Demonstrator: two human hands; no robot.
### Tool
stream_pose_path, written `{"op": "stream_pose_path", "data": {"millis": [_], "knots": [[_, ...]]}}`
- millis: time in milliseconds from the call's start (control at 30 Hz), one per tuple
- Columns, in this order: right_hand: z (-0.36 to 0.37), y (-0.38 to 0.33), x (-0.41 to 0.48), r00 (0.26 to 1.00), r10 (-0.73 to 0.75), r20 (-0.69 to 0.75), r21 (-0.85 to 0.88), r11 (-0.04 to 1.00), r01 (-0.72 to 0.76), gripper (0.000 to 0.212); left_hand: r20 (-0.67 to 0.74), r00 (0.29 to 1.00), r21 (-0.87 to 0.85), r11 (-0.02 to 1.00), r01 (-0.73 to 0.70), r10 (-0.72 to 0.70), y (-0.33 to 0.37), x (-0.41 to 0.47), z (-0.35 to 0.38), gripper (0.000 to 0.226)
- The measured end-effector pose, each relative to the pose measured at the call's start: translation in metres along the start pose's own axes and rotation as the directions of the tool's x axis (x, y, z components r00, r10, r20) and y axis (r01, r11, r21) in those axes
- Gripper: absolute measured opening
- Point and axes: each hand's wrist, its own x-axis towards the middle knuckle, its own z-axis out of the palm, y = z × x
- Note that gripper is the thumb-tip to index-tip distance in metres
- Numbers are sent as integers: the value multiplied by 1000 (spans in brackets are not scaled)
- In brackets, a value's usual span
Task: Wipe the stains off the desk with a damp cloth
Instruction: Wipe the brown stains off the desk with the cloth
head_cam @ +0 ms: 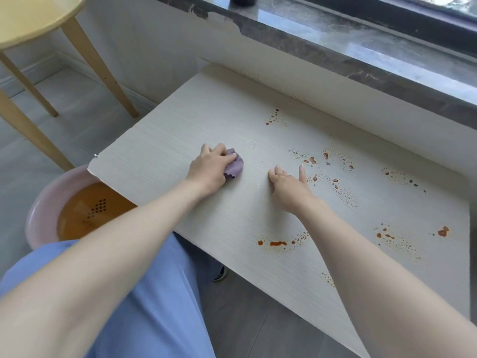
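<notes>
A pale wood-grain desk (160, 156) runs from the left to the lower right. My left hand (210, 166) grips a bunched purple cloth (235, 165) and holds it against the desk near its middle. A short way to the right, my right hand (289, 184) rests flat on the desk with its fingers spread. Orange-brown stains (325, 161) speckle the surface just beyond my right fingertips. More stains lie near the front edge (277, 243), at the right (442, 231) and towards the back (275, 117). The desk's left half shows no stains.
A pink basin (41, 202) of brownish water stands on the floor under the desk's left corner. A round yellow side table (33, 19) with wooden legs is at the far left. A dark stone windowsill (361, 47) runs behind the desk. My blue-trousered leg (160, 293) is below.
</notes>
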Motion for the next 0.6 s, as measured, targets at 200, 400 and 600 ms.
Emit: {"op": "stream_pose_path", "data": {"millis": [200,400,600], "knots": [[-1,4,0,1000,-3,20,29,1000,3,65,161,900,120,897,-426,406,10,-18,8,65],[-3,6,0,999,-1,40,64,998,-1,68,67,983,82,981,-175,170,36,2,4,46],[-5,9,-1,998,-20,63,85,996,15,71,137,915,158,903,-400,381,21,8,2,52]]}}
